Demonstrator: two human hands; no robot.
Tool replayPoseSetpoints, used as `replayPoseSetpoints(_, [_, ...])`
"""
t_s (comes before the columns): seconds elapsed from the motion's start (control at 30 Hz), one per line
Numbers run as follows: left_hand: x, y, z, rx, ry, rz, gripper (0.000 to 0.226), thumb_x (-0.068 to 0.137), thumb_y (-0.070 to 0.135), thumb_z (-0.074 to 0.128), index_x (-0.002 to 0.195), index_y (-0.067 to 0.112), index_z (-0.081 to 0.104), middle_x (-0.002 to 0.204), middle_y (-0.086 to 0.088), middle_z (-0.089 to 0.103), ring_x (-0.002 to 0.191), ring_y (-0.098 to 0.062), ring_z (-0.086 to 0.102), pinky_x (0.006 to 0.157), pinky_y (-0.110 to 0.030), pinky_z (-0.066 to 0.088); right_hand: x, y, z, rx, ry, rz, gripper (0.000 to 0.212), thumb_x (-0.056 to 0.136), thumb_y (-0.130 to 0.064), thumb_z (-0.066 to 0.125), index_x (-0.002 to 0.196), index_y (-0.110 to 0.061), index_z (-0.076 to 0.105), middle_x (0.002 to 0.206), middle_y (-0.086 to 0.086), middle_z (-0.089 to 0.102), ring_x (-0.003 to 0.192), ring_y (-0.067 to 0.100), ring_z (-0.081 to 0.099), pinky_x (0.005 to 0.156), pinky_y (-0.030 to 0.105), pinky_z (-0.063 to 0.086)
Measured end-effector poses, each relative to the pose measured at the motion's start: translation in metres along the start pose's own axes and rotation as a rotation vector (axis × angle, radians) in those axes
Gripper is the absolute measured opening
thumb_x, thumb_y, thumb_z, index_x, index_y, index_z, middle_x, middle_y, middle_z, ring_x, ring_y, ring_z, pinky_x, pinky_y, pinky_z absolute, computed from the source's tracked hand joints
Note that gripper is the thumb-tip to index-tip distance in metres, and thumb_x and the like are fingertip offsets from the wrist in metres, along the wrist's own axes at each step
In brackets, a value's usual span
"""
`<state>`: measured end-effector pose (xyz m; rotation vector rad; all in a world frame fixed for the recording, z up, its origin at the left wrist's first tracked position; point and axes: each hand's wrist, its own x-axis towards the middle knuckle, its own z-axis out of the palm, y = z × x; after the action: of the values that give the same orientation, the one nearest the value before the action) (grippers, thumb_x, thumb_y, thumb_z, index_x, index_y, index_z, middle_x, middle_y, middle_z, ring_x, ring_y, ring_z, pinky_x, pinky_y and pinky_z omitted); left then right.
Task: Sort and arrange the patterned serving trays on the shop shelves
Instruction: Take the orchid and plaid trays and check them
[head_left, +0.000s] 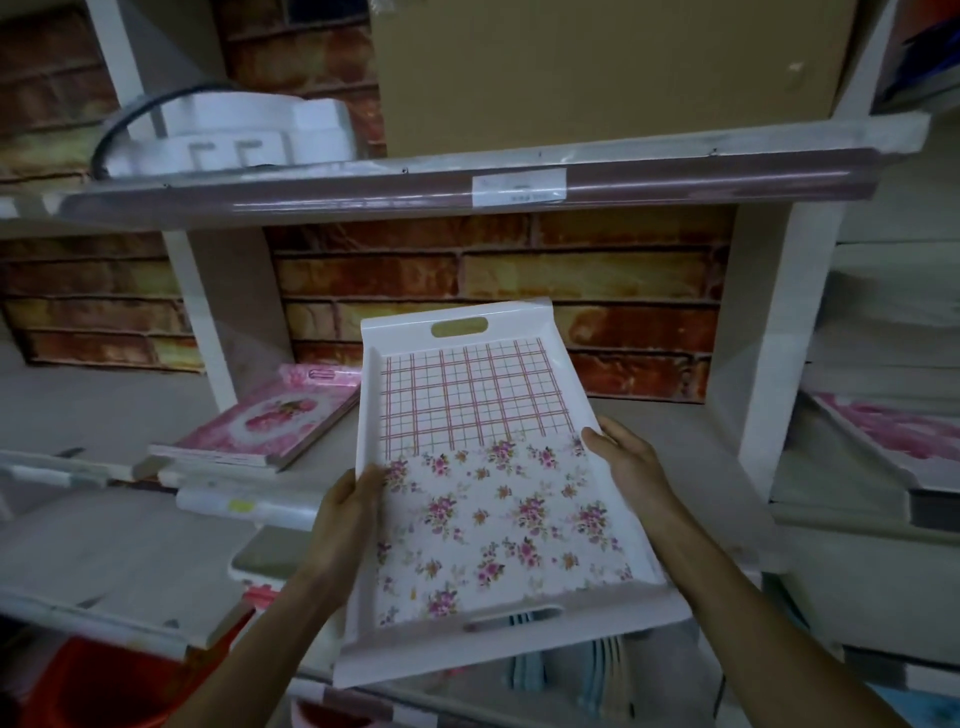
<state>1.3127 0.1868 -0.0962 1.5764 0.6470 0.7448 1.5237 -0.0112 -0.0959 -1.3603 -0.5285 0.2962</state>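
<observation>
White shop shelving with a brick-pattern back panel (493, 291); brown cardboard box (597, 73) on upper board at 12 o'clock. White rectangular serving tray with pink check and purple floral print (493, 483) at centre, held in the air in front of the middle shelf, far handle slot tilted toward 12 o'clock. Stack of pink rose-patterned trays (270, 426) lying on that shelf at 9 o'clock, near but apart. Another pink tray stack (883, 441) at 3 o'clock. Left hand (348, 514) gripping tray's left rim, thumb over the edge. Right hand (628, 462) gripping right rim likewise.
</observation>
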Motion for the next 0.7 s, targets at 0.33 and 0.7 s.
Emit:
replayPoseSetpoints(0.33, [0.113,0.006,-0.008,0.038,-0.067,0.030,0.037,0.093,0.014,0.058,0.124,0.025,0.041,0.102,-0.005,0.063,0.083,-0.023,0.066,0.057,-0.030,0.055,0.099,0.008,0.038,0.005,0.078,-0.022,0.034,0.095,-0.006,0.055,0.128,-0.008,0.059,0.099,0.001,0.069,0.101,0.024,0.065,0.096,0.038,0.051])
replayPoseSetpoints(0.7, [0.198,0.008,0.001,0.069,-0.166,0.036,0.041,0.096,0.008,0.047,0.130,0.029,0.047,0.104,0.002,0.063,0.091,-0.018,0.062,0.065,-0.029,0.049,0.150,0.010,0.054,-0.130,0.177,-0.074,0.029,0.096,-0.007,0.053,0.117,-0.025,0.062,0.095,-0.009,0.067,0.085,0.003,0.063,0.073,0.012,0.051])
